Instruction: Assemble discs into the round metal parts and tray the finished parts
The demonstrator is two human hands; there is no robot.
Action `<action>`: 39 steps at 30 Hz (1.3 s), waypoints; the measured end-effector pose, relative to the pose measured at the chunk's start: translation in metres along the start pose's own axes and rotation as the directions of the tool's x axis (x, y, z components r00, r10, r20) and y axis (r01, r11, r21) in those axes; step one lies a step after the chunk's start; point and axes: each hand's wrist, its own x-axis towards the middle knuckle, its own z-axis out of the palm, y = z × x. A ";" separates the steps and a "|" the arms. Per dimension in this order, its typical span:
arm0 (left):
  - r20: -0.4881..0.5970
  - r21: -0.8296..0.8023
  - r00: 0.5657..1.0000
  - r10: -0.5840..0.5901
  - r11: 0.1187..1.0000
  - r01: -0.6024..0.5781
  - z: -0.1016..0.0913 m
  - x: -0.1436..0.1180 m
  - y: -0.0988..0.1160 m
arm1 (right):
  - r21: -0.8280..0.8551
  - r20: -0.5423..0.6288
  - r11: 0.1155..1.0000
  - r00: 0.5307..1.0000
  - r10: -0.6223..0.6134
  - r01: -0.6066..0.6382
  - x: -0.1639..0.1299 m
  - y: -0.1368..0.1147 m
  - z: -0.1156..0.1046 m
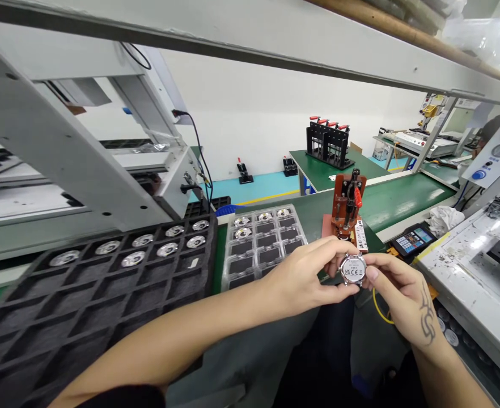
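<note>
Head view: round metal disc pinched between left hand and right hand.

I have both bare forearms reaching in from the near edge, converging toward the right of centre. My left hand is curled, thumb and fingertips pinched inward to the right. My right hand faces it, fingers bent, thumb on top, a dark tattoo on its back. The fingertips of both hands nearly meet.

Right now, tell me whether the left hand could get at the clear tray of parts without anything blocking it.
Probably yes: the clear tray lies just beyond the left hand with nothing between, though both hands hold the round metal part.
</note>
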 end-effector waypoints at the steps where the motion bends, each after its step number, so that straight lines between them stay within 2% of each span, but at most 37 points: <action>1: 0.002 -0.006 1.000 -0.001 1.000 0.001 0.000 0.000 0.000 | 0.009 0.009 1.000 1.000 0.012 -0.012 0.000 -0.001 -0.001; 7: 0.000 -0.035 1.000 0.021 0.999 -0.021 0.000 0.002 0.001 | 0.057 0.035 0.998 0.999 0.037 -0.039 -0.002 -0.002 -0.002; 17: 0.008 -0.055 1.000 0.023 0.998 -0.022 -0.003 0.000 0.003 | 0.043 0.035 0.999 0.999 0.028 -0.030 -0.002 -0.007 -0.002; 32: 0.019 -0.098 1.000 -0.022 0.995 0.024 -0.003 0.003 0.001 | 0.035 0.046 0.996 0.995 0.086 -0.088 -0.004 0.000 -0.002; 39: 0.028 -0.080 0.999 -0.016 0.997 0.018 -0.002 0.003 0.002 | 0.111 0.059 0.987 0.992 0.107 -0.113 -0.005 0.013 -0.004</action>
